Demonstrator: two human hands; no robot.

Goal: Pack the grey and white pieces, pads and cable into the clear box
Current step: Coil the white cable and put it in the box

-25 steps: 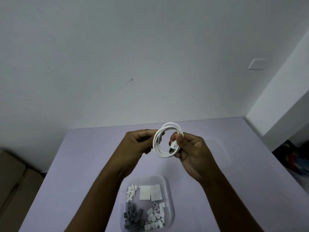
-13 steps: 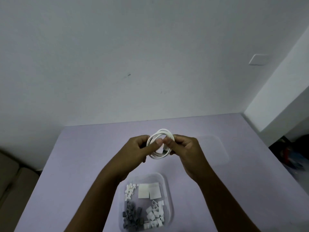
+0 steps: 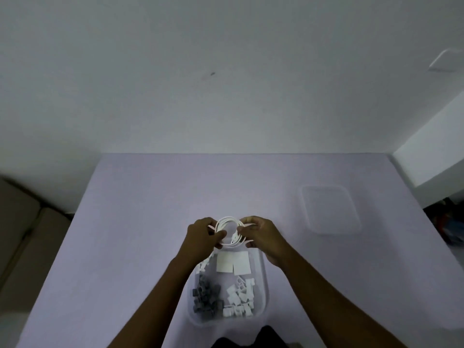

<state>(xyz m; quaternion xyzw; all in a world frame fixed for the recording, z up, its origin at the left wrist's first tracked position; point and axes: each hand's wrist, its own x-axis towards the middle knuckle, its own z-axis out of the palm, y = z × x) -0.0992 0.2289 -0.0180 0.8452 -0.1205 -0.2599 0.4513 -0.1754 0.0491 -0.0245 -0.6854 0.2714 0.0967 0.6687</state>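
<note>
Cable (image 3: pixel 229 232), coiled small to fit, hangs just above the box's (image 3: pixel 262 285) far end. Left hand (image 3: pixel 200 238) and right hand (image 3: pixel 262 237) pinch opposite sides with curled fingers (image 3: pixel 219 235). Pads (image 3: pixel 232 262), grey pieces (image 3: pixel 206 300) and white pieces (image 3: pixel 239 301) already lie inside.

One head-worn wide-angle view looks forward and down from the near edge of the bench (image 3: pixel 125 247), close above the clear box (image 3: pixel 264 292); the wall (image 3: pixel 226 71) beyond the box fills the upper half.
</note>
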